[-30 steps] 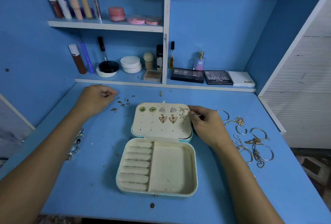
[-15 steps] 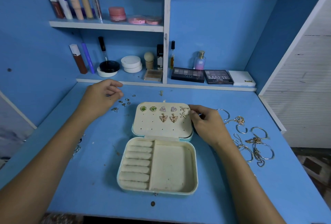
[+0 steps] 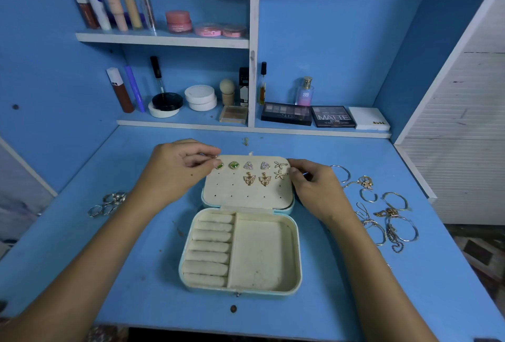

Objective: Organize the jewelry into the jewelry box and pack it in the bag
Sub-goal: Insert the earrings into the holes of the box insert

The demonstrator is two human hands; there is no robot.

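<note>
Since the earlier frames, your left hand (image 3: 175, 170) has moved from the loose earrings at the rear left of the desk to the upper left corner of the jewelry box lid (image 3: 247, 194). Its thumb and forefinger are pressed together on a small earring (image 3: 214, 157), which is too small to identify further. The pinch sits just beside the first green stud (image 3: 219, 165) in the top row.

Your right hand (image 3: 317, 191) has stayed at the right edge of the lid, fingers curled against the rim near the star earrings (image 3: 280, 169). You cannot tell whether it also pinches a small item.

The jewelry box (image 3: 240, 252) lies open at the centre of the blue desk (image 3: 355, 287). The lid lies back and carries green studs, triangular studs (image 3: 257, 165), star earrings and two butterfly earrings (image 3: 257, 179). The ring rolls (image 3: 211, 248) and the right tray compartment hold nothing.

Rings (image 3: 108, 203) lie well apart to the left. Bangles and chains (image 3: 388, 216) lie to the right of the box, near your right wrist.
</note>
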